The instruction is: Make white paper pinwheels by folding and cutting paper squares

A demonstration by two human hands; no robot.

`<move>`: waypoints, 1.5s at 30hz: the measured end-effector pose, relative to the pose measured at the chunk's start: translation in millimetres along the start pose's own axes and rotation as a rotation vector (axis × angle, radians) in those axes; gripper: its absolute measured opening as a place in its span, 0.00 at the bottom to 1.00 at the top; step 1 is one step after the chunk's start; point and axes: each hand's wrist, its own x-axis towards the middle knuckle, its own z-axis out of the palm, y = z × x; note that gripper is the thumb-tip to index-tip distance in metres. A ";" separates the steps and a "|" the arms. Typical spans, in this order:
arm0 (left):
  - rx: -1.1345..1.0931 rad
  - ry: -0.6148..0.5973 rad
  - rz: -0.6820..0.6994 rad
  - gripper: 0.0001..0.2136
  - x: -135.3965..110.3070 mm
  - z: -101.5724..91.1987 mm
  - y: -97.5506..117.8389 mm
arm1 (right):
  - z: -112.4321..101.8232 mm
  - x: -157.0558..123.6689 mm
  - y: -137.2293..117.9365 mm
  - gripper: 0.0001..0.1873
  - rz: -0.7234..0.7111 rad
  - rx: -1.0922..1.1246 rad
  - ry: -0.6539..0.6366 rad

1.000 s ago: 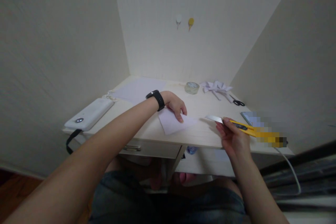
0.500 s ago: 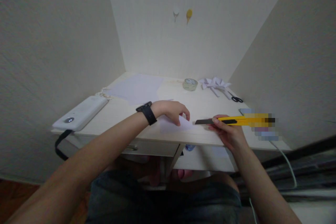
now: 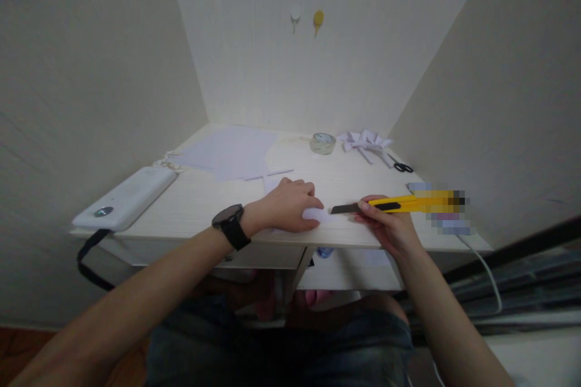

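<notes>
My left hand [image 3: 288, 205], with a black watch [image 3: 231, 227] on its wrist, rests low over the white desk. Its thumb and fingers close on a piece of white paper [image 3: 313, 214], most of which is covered by the hand. In my right hand [image 3: 393, 227] is a yellow utility knife [image 3: 415, 202], gripped near its front end. The dark blade is out and points left, its tip just right of the paper and of my left fingertips. Whether the tip touches the paper, I cannot tell.
White sheets [image 3: 240, 151] lie at the back left. Clear tape [image 3: 323, 143], a folded paper shape [image 3: 367, 144] and black-handled scissors [image 3: 402, 166] are along the back right. A white device [image 3: 127, 196] with a black strap sits at the left edge. A phone-like item [image 3: 454, 227] with a cable lies right.
My left hand has turned and closed its fingers on the paper, where before they were loosely curled over it. The knife stays in my right hand, almost unmoved. The view has shifted slightly.
</notes>
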 end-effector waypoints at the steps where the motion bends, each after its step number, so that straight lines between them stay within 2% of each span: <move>1: 0.014 0.004 0.002 0.18 0.2 -0.7 0.7 | -0.2 0.2 0.1 0.17 -0.001 -0.001 -0.003; 9: 0.047 -0.009 0.039 0.19 2.1 -4.3 -0.9 | -1.6 0.2 1.2 0.18 -0.031 -0.041 -0.024; 16: 0.057 -0.056 0.066 0.17 3.0 -3.6 -3.6 | -5.0 -2.6 4.3 0.16 -0.074 -0.210 -0.132; 24: 0.055 -0.074 0.050 0.19 0.0 0.0 -6.3 | -7.7 -1.9 4.8 0.16 -0.116 -0.350 -0.166; 31: 0.103 -0.049 0.114 0.18 -4.0 -5.2 1.0 | -5.6 -2.5 4.0 0.17 -0.106 -0.299 -0.153; 45: 0.187 -0.087 0.204 0.07 3.4 -11.5 8.9 | -3.5 -4.0 0.5 0.16 -0.063 -0.160 -0.139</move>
